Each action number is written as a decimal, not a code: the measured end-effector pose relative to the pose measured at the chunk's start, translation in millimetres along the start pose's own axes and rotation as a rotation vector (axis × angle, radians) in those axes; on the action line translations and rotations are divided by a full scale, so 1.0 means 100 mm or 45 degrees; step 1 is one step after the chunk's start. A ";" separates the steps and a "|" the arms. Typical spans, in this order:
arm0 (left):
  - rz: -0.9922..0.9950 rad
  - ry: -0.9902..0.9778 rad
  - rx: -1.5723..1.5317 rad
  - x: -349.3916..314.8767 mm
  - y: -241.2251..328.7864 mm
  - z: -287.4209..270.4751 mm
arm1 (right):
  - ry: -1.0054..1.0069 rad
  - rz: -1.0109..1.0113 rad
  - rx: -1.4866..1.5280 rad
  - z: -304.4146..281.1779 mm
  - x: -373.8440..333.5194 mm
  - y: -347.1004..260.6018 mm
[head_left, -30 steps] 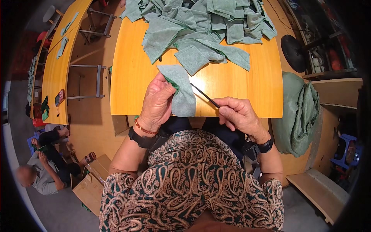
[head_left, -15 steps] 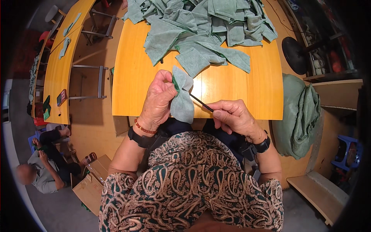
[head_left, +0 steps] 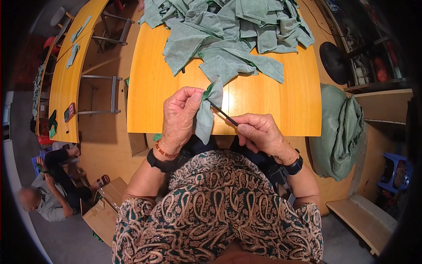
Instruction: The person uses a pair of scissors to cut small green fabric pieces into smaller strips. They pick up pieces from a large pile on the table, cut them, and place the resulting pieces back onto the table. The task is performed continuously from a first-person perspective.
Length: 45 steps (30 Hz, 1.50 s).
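Green cloth (head_left: 204,123), left hand (head_left: 178,116) pinching it, right hand (head_left: 266,133) gripping black rod (head_left: 223,113), tip perhaps hidden

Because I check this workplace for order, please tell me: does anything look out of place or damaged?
No damage or spill shows. One odd thing: a small black object peeks from under the heaped grey-green cloths on the table, mostly covered, so its kind is unclear.

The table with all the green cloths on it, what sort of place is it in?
Probably a small workshop. A big heap of green cloths lies on the table, more cloths lie on another table to the left, and a bulky green sack is on the right.
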<state>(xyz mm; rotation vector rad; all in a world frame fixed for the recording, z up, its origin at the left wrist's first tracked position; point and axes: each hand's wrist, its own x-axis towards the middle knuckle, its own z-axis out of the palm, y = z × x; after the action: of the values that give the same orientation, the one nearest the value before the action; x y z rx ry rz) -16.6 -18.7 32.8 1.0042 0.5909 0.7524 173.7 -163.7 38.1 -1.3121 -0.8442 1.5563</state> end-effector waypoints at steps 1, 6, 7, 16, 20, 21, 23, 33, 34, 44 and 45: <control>-0.035 0.000 0.008 -0.04 0.03 0.02 | 0.005 -0.006 0.018 0.03 0.01 0.01; 0.331 0.017 0.637 -0.14 -0.04 0.10 | -0.015 0.071 0.300 0.17 0.01 -0.01; 0.383 0.009 0.745 -0.15 -0.06 0.11 | -0.035 0.094 0.368 0.19 0.01 -0.02; 0.466 0.034 0.340 -0.15 0.02 0.27 | -0.197 0.000 0.721 0.26 0.09 -0.01; 0.475 0.032 0.466 -0.11 -0.04 0.08 | -0.158 0.005 0.619 0.27 0.08 -0.07; 0.492 0.041 0.520 -0.09 -0.05 0.06 | -0.168 0.013 0.623 0.26 0.07 -0.08; 0.587 0.048 0.565 -0.04 -0.04 0.09 | -0.178 0.023 0.617 0.27 0.07 -0.08; 0.438 0.108 0.507 -0.10 0.11 0.12 | -0.072 0.035 0.331 0.26 -0.01 -0.23; 0.395 0.078 0.504 -0.09 0.12 0.11 | -0.021 0.012 0.250 0.26 -0.02 -0.25; 0.544 0.042 0.697 -0.06 -0.03 0.11 | -0.076 -0.046 0.635 0.31 0.11 -0.14; 0.685 0.054 0.876 -0.04 0.01 0.11 | -0.107 -0.063 0.706 0.31 0.12 -0.08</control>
<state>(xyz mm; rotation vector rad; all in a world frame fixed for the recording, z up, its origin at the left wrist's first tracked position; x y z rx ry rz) -11.2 -27.3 38.4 1.8312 0.6375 1.0732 145.0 -148.4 47.7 -0.8228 -0.4386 1.6585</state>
